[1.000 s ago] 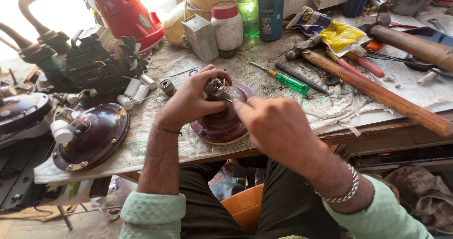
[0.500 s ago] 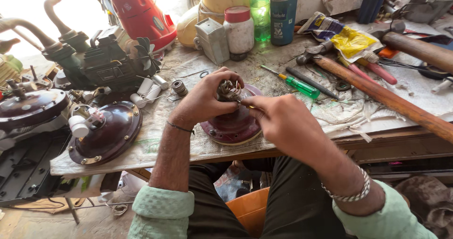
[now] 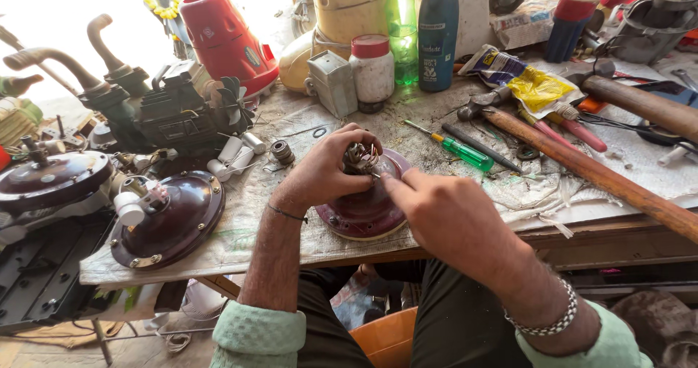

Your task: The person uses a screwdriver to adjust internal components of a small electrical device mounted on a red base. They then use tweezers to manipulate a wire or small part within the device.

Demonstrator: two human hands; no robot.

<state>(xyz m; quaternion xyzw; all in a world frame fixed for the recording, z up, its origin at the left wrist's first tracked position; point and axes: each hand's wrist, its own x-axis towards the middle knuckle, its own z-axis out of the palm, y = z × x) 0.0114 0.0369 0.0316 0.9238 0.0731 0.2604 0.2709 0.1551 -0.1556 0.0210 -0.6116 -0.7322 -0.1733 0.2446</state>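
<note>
At the far left of the cluttered surface (image 3: pixel 291 244) sits a dark maroon domed motor cover (image 3: pixel 51 182), and just right of it a second maroon dome (image 3: pixel 174 222) lies at the front edge, with a small white cylinder beside it. Behind them stands a black motor block (image 3: pixel 178 117) with curved pipes, and a red plastic housing (image 3: pixel 229 44) leans further back.

Near the middle, a maroon round housing (image 3: pixel 363 215) rests on the worn cloth close to the front edge. The left hand (image 3: pixel 323 172) curls over its top, fingers closed around the small metal wired part (image 3: pixel 360 157) that stands up from the housing's centre. The right hand (image 3: pixel 443 219) comes in from the right, its fingers pinched together at that same part, touching it beside the left thumb.

Behind the hands stand a grey metal box (image 3: pixel 333 83), a white jar with a red lid (image 3: pixel 371 68) and a dark blue bottle (image 3: pixel 438 33). To the right lie a green-handled screwdriver (image 3: pixel 458 148) and a long wooden-handled hammer (image 3: pixel 582 164).
</note>
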